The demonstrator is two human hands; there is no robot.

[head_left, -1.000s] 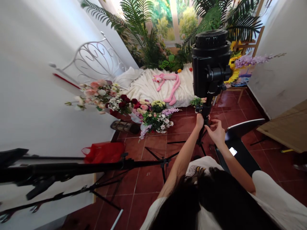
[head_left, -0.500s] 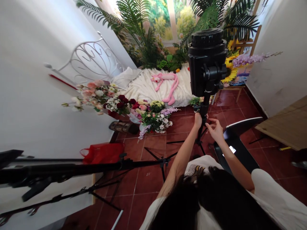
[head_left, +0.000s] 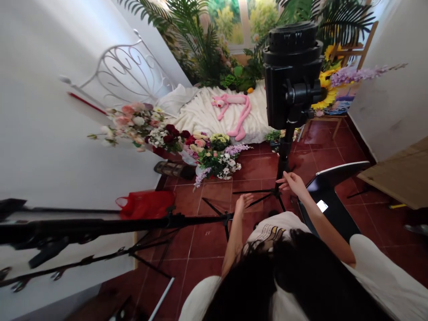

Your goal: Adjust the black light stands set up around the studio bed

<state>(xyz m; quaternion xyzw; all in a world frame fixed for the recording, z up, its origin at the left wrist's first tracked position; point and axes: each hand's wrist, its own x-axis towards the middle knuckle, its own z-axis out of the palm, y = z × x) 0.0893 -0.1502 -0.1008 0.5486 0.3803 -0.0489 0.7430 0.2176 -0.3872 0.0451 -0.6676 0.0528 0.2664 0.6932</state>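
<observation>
A black studio light (head_left: 292, 80) stands upright on its light stand (head_left: 284, 151), in front of me and a little to the right. My left hand (head_left: 243, 203) is in the air left of the stand, fingers loosely stretched, holding nothing. Close by the lower pole is my right hand (head_left: 291, 182), its fingers stretched out and apart; whether the fingertips touch the pole I cannot tell. The stand's legs spread over the red tiled floor (head_left: 209, 249).
A second stand's long black pole (head_left: 110, 229) crosses the left side. Beyond are artificial flowers (head_left: 214, 156), a bed with a white blanket (head_left: 194, 118) and a pink plush toy (head_left: 234, 99). At right, a black chair (head_left: 337, 209) bears a phone (head_left: 322, 206).
My left hand has let go of the stand's pole and come down toward the left. My right hand has shifted slightly lower. The whole view has tilted a little downward.
</observation>
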